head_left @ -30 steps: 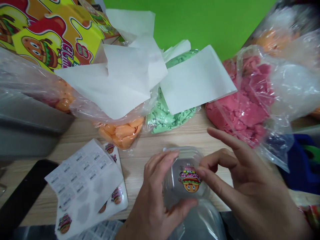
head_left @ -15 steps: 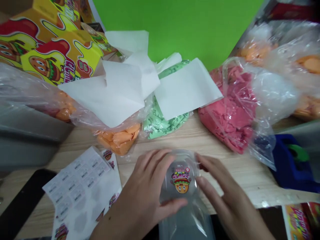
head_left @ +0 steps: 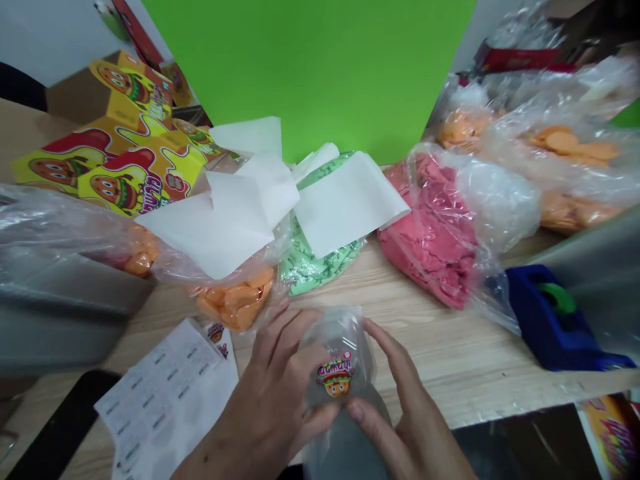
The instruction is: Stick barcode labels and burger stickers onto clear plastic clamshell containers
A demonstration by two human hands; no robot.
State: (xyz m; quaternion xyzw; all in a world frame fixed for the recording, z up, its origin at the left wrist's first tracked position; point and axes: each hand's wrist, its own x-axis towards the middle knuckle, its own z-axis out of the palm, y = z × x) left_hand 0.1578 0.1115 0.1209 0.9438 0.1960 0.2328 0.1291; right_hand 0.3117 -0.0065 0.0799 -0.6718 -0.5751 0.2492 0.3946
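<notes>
A clear plastic container point(head_left: 345, 433) with a burger-character sticker point(head_left: 336, 380) on it lies between my hands at the table's front edge. From the left, my left hand point(head_left: 280, 387) grips it, with bent fingers over its top beside the sticker and the thumb along its near side. My right hand point(head_left: 407, 400) holds the opposite side, fingertips at the far right rim and thumb pressed just below the sticker. To the left lie sheets of small printed labels point(head_left: 165, 393), partly over more burger stickers point(head_left: 220, 337).
Bags of orange pieces point(head_left: 237, 303), green pieces point(head_left: 320, 267) and pink pieces point(head_left: 435, 233) stand behind, with white paper point(head_left: 350, 203) on some. A blue tape dispenser point(head_left: 545, 327) is right. Yellow printed boxes point(head_left: 125, 180) sit back left; a black phone-like object point(head_left: 60, 427) lies front left.
The head view has shifted up and right. My right thumb has come down onto the container below the sticker, and my left fingers have curled in nearer the sticker.
</notes>
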